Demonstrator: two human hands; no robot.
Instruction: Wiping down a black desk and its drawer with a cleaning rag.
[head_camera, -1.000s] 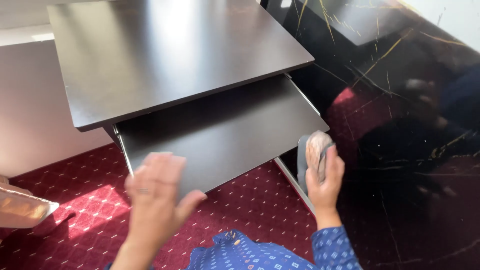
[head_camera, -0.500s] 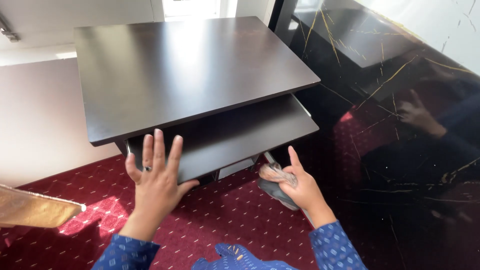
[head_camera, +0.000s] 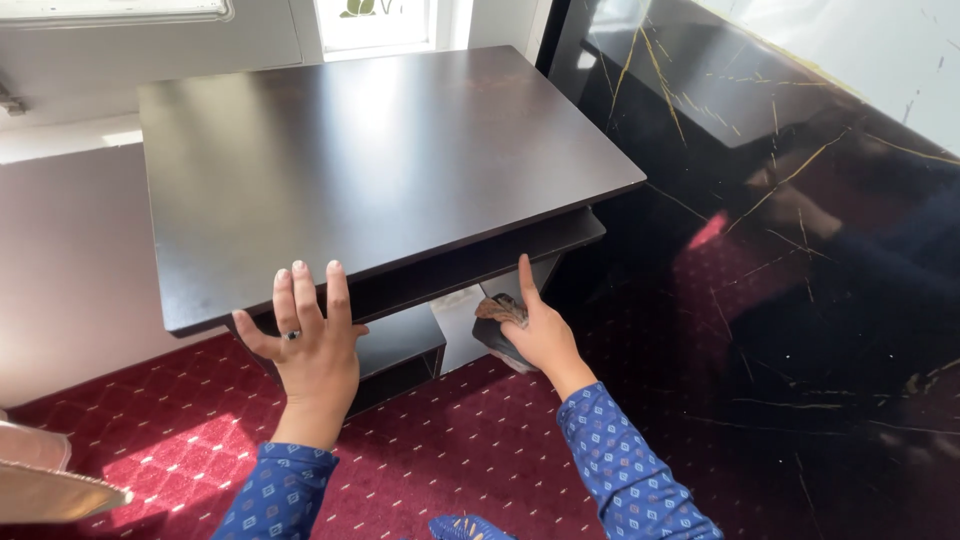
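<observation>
A dark brown desk (head_camera: 380, 150) stands in front of me with its sliding tray (head_camera: 520, 250) almost fully under the top. My left hand (head_camera: 308, 345), a ring on one finger, lies flat with spread fingers against the tray's front edge. My right hand (head_camera: 535, 330) grips a bunched grey and brown cloth (head_camera: 497, 322) and its forefinger touches the tray's edge near the right end. Both sleeves are blue with small patterns.
A glossy black marble-look panel with gold veins (head_camera: 800, 250) fills the right side. Red patterned carpet (head_camera: 450, 440) covers the floor. A pale wall (head_camera: 70, 250) is at the left, and a tan object (head_camera: 40, 480) sits at the lower left.
The tray has slid in under the desk top, pushed by both hands. My right hand with the cloth moved from the right rail to the tray's front edge.
</observation>
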